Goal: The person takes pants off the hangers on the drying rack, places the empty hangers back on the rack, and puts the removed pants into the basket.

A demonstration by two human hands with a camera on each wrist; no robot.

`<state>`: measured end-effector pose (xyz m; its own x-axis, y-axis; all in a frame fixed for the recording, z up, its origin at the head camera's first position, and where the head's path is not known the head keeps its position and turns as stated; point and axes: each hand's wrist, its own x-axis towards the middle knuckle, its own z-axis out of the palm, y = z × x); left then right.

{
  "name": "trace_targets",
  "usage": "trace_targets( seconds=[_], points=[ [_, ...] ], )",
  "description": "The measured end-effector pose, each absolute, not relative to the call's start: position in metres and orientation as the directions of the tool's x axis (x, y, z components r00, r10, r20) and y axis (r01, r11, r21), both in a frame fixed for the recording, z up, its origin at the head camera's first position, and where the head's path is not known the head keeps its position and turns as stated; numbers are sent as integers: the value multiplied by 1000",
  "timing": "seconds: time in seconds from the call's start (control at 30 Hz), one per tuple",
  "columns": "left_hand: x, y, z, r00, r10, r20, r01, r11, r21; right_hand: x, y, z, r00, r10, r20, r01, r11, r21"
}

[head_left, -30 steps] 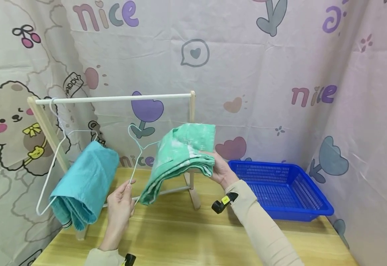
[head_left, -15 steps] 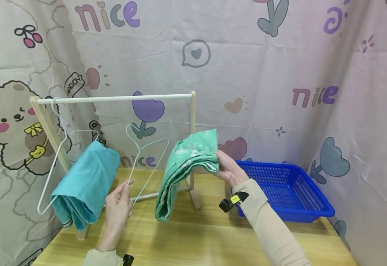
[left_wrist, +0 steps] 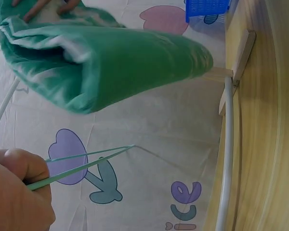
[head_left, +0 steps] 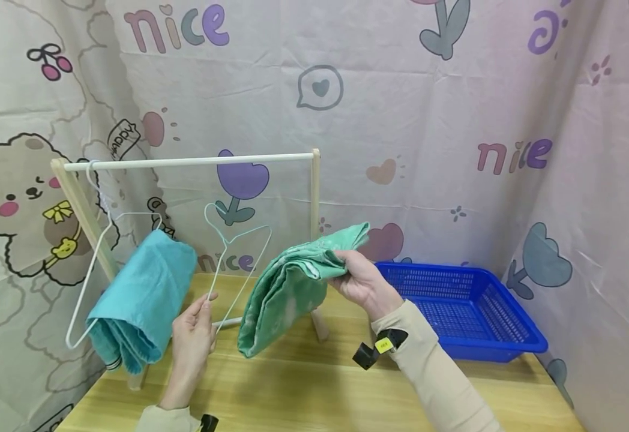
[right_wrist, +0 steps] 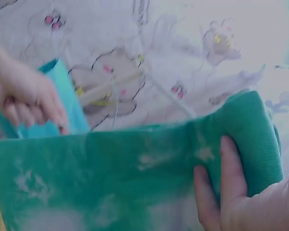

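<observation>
My left hand (head_left: 192,336) pinches one side of a pale green wire hanger (head_left: 227,242), whose hook points up below the rack's bar. To its right, a folded green-and-white tie-dyed garment (head_left: 287,300) droops from my right hand (head_left: 365,285), which grips its right end. In the head view the garment's loose end hangs down to the left, beside the hanger's lower part. The left wrist view shows the garment (left_wrist: 135,62) above the hanger wires (left_wrist: 77,169). In the right wrist view, fingers lie over the garment (right_wrist: 111,178) near a ribbed edge.
A wooden rack with a white bar (head_left: 185,161) stands at the left. On it hangs a white hanger (head_left: 89,282) with a turquoise garment (head_left: 141,288) draped over it. A blue plastic basket (head_left: 455,348) sits on the wooden table (head_left: 347,396) at the right.
The green garment first moved right, uncovering the hanger's right side. Since then my right hand has tilted it, and its loose end has swung back left. My left hand and hanger stayed nearly still.
</observation>
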<state>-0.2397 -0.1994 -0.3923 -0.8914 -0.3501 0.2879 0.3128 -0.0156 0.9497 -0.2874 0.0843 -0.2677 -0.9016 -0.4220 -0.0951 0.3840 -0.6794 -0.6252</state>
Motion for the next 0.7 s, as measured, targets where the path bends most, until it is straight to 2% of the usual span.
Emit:
trace_targets(
  seconds=[0.13,0.4,0.57,0.7],
  points=[
    [-241,-200,-393,-889,-350,295,321,-19,947,-279,85,-261,-900,-427,-84,398,-730,-555],
    [-230,-197,-385,-889,-346,299,320,-3,947,-285,99,-262,-919,-384,-93,369,-752,-546],
    [-225,-193,-380,-881,-343,326,331,46,943,-292,118,-260,-940,-341,-3,267,-731,-628],
    [-229,-196,-382,-874,-365,322,327,50,944,-300,138,-255,-954,-295,59,149,-636,-757]
  ],
)
